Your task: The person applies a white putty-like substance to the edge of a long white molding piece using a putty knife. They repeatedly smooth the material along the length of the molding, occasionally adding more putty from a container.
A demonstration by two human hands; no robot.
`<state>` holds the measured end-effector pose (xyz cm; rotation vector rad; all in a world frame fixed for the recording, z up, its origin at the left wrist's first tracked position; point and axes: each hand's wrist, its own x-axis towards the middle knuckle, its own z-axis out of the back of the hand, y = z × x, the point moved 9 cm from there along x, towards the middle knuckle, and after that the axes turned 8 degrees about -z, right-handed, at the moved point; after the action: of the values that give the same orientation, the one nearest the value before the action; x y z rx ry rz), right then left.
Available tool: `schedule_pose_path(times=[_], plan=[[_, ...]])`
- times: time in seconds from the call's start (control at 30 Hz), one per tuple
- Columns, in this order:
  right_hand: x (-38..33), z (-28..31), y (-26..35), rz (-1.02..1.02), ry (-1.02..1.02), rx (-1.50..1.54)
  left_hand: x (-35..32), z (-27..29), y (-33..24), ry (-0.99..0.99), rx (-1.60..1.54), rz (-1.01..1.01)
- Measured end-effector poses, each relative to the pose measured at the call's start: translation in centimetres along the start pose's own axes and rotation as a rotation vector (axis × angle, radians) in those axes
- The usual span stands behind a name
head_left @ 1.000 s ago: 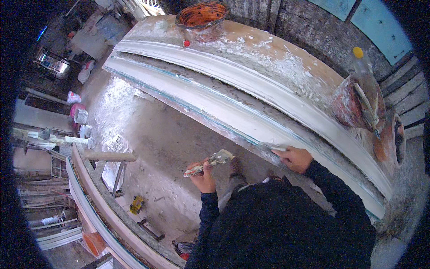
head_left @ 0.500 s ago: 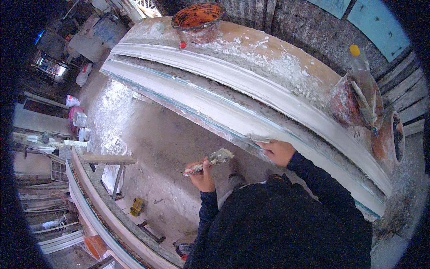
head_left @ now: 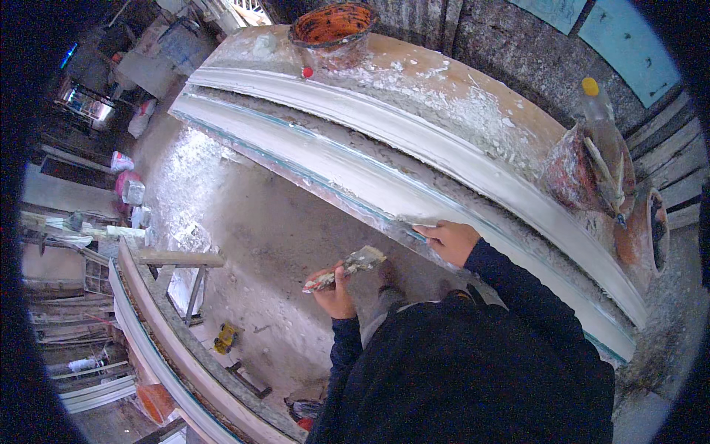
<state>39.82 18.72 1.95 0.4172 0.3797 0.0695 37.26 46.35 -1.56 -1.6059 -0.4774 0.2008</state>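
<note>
My left hand (head_left: 336, 297) is closed round the handle of a plaster-caked putty knife (head_left: 362, 260), its broad pale end pointing up and right above the floor. Along the near edge of a long white plaster moulding (head_left: 296, 152), my right hand (head_left: 452, 243) pinches a small thin scraper (head_left: 423, 228). That scraper's flat end lies against the moulding's bluish-green-edged near side; most of it is hidden by my fingers. A second white moulding (head_left: 355, 111) runs parallel just beyond, with a grey gap between the two.
On the bench's far side stand an orange plaster-stained bucket (head_left: 333, 33) and a clear bottle with a yellow cap (head_left: 599, 111). White crumbs cover the tan bench top (head_left: 414, 63). Another long curved moulding (head_left: 148, 333) rests on supports at lower left, near a yellow object (head_left: 225, 337) on the floor.
My right hand has slid a little to the left along the moulding's near edge with the scraper. The left hand's putty knife has turned slightly, otherwise staying in place.
</note>
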Motion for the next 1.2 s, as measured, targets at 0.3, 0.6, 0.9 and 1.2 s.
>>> schedule_pose_path(times=[0.3,0.6,0.9,1.2], plan=[[-4.5,-0.8,-3.4,-0.012,0.216,-0.069,0.0,1.8,0.1,-0.039,-0.009,0.006],[4.6,0.4,3.7,0.078,-0.05,0.054,1.0,-0.4,-0.8,-0.013,-0.038,0.032],[-1.3,0.1,0.0,0.013,0.101,-0.027,1.7,2.6,2.3,0.041,0.103,-0.007],[10.1,0.5,7.6,0.039,-0.021,0.039,3.5,-0.5,0.3,0.031,-0.032,0.041]])
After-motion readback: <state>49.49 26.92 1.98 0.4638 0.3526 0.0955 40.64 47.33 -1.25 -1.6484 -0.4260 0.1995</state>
